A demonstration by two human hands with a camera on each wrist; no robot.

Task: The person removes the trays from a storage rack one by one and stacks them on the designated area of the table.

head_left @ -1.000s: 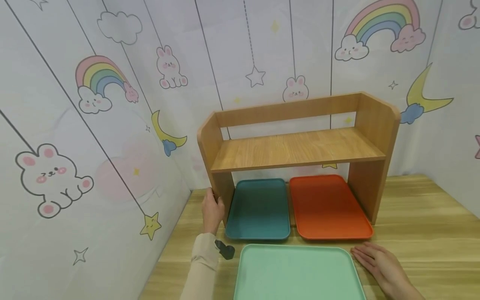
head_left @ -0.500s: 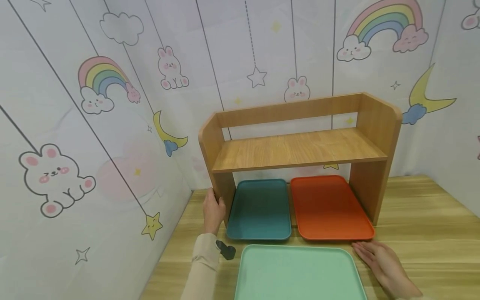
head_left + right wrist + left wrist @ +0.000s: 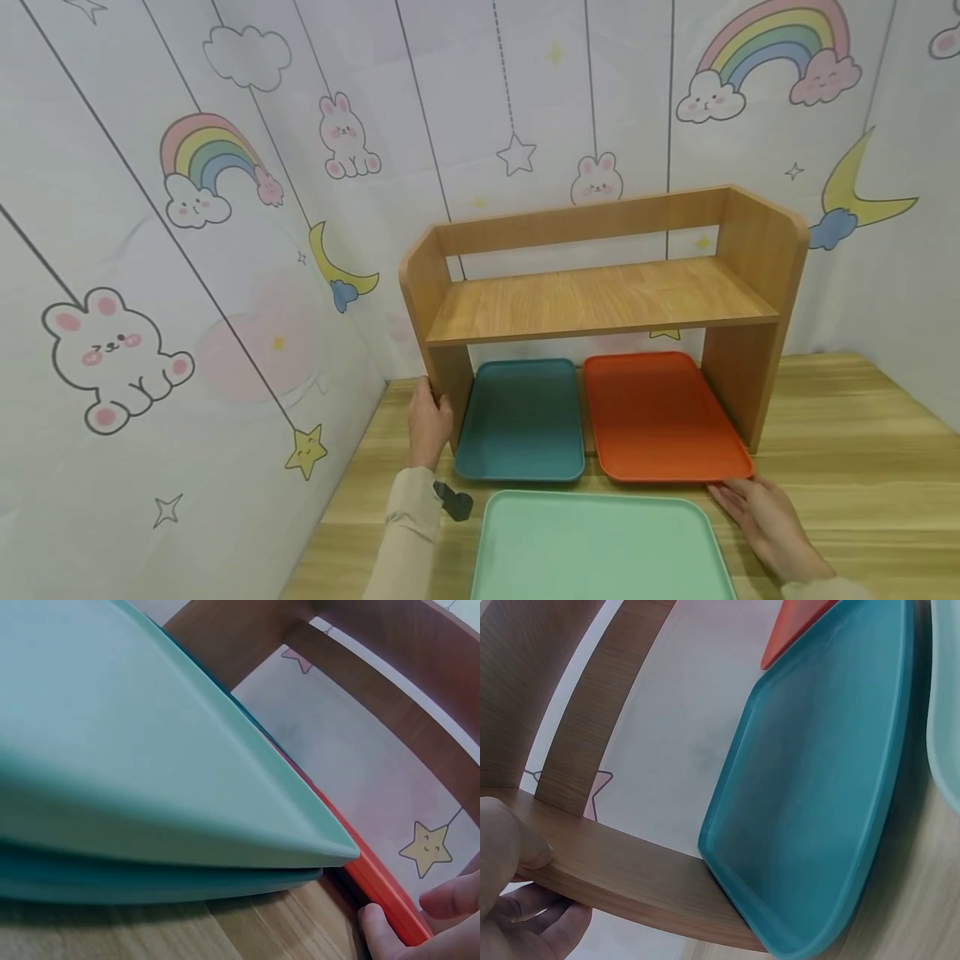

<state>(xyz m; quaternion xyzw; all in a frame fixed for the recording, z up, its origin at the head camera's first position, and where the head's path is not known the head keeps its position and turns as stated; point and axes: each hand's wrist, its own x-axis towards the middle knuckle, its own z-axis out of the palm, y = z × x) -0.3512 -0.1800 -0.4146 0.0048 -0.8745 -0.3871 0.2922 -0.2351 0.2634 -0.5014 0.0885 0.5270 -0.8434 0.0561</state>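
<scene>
1. Orange in the head view marks the orange tray (image 3: 667, 417), lying in the lower bay of the wooden shelf (image 3: 600, 300) with its near end jutting out towards you. Your right hand (image 3: 768, 525) is the nearer one, at the tray's 5 o'clock corner; from there the tray stretches towards 11 o'clock. Its long axis appears to run roughly 12 to 6. Your left hand (image 3: 430, 425) is well apart, out at the tray's 9 o'clock, with the blue-green tray (image 3: 520, 421) between.

2. Still in that view, everything stands on a wood-grain table (image 3: 847, 475), which runs on past your right hand at 3 o'clock. The shelf's right side panel borders the orange tray at 3 o'clock, and the shelf board spans above its far part. At 7 o'clock from it lies the mint tray (image 3: 600, 546), just in front.

3. In the left wrist view, your thumb lies on one face of the shelf's left panel and your fingers on the other: that hand is clamped on the shelf. Only a corner of orange shows beyond the blue-green tray.

4. In the right wrist view, your digits straddle the orange rim; whether they pinch it, I cannot tell. The mint tray's corner is near.
</scene>
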